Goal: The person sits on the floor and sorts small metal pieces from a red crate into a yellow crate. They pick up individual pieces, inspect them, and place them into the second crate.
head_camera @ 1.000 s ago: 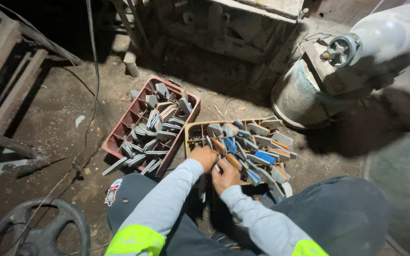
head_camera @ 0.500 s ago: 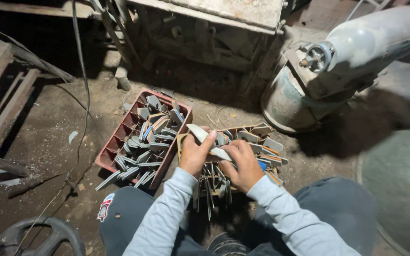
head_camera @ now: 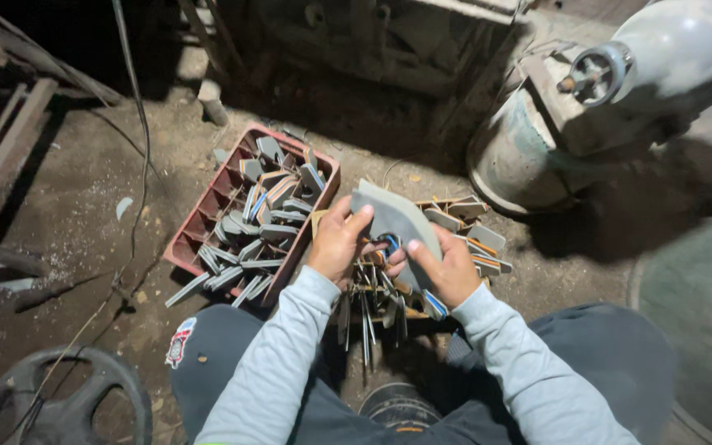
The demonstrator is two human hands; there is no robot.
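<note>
Person crouched over a dirt floor, both hands raised just above a low wooden tray point(head_camera: 455, 203) of small flat pieces. Between the hands, a grey curved blade-like piece point(head_camera: 395, 221), flat and roughly crescent-shaped, held tilted above the tray. Left hand point(head_camera: 338, 245) grips its left end: thumb across the upper face near the corner, the other fingers curled behind, so the hand is closed on the piece rather than spread. Right hand point(head_camera: 448, 269) holds the lower right edge, fingers bent and pressed together against the metal, thumb tucked on the near side; how the fingertips sit beneath cannot be made out. A blue-marked bit shows in the gap between the two hands, just under the blade; whether either hand touches it is unclear. More thin pieces lie fanned below the hands, some with orange and blue ends. Just to the left, a red plastic crate point(head_camera: 208, 216), divided into compartments, filled with similar grey pieces stacked on edge, a few spilling over its near rim. Light grey sleeves, dark trousers. A pale gas cylinder point(head_camera: 677, 45) with a valve wheel leans at upper right. A dark wheel point(head_camera: 84, 387) lies at lower left.
</note>
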